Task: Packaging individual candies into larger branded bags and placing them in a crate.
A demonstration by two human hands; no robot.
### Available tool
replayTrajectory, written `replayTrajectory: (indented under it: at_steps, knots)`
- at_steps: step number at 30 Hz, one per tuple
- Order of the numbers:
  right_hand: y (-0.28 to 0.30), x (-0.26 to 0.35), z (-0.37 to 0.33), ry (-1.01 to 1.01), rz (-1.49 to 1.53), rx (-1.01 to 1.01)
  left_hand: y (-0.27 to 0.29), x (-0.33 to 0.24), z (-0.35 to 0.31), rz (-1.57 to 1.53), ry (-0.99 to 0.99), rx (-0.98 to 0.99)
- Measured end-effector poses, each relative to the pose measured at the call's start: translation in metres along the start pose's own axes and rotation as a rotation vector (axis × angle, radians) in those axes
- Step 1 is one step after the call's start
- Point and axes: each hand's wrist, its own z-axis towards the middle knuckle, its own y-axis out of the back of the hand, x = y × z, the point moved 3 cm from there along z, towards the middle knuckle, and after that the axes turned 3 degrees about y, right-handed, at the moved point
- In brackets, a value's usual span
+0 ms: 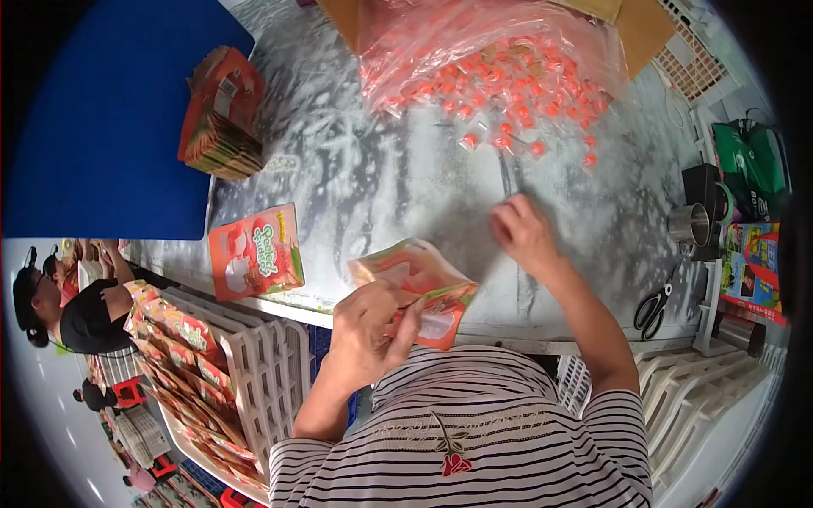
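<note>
My left hand (pixel 371 332) grips a red and green foil pouch (pixel 415 264) at the table's near edge. The pouch's mouth gapes upward. Over the table to the right of it is my right hand (pixel 525 235), fingers curled inward; whatever they may hold is hidden. Beyond that hand lie small red candies in clear wrappers (pixel 525 97), spilling from a pink plastic liner (pixel 415 42) in a cardboard box (pixel 648 35). A few candies sit loose in front of the heap. Another printed pouch (pixel 254 254) lies flat at the left.
A stack of pouches (pixel 222 140) stands beside a blue panel (pixel 102 127). Below left, a white crate (pixel 271 356) holds several pouches. Scissors (pixel 651 313) and a metal cup (pixel 690 224) are at the right. Other people (pixel 93 309) are at the far left.
</note>
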Motion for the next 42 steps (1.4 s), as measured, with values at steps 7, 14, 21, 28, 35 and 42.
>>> replayTrajectory:
  at_steps: [7,14,21,28,35,42]
  knots:
    - [0.069,0.038,0.045,-0.824,1.087,0.122,-0.015,0.000,0.006,0.052,-0.145,0.105]
    - [0.075,0.102,0.088,-0.217,0.594,0.273,-0.019,-0.011,0.011,0.064,-0.189,0.085]
    - [0.056,0.119,0.095,-0.038,0.427,0.185,-0.023,-0.007,0.005,0.069,-0.190,0.090]
    - [0.058,0.131,0.088,0.042,0.540,0.278,-0.023,-0.004,0.005,0.032,-0.225,0.047]
    - [0.046,0.113,0.095,-0.624,1.370,0.116,-0.024,-0.007,0.002,0.045,-0.214,0.008]
    - [0.090,0.111,0.080,-0.457,0.853,0.205,-0.016,0.007,-0.004,-0.011,-0.135,-0.054]
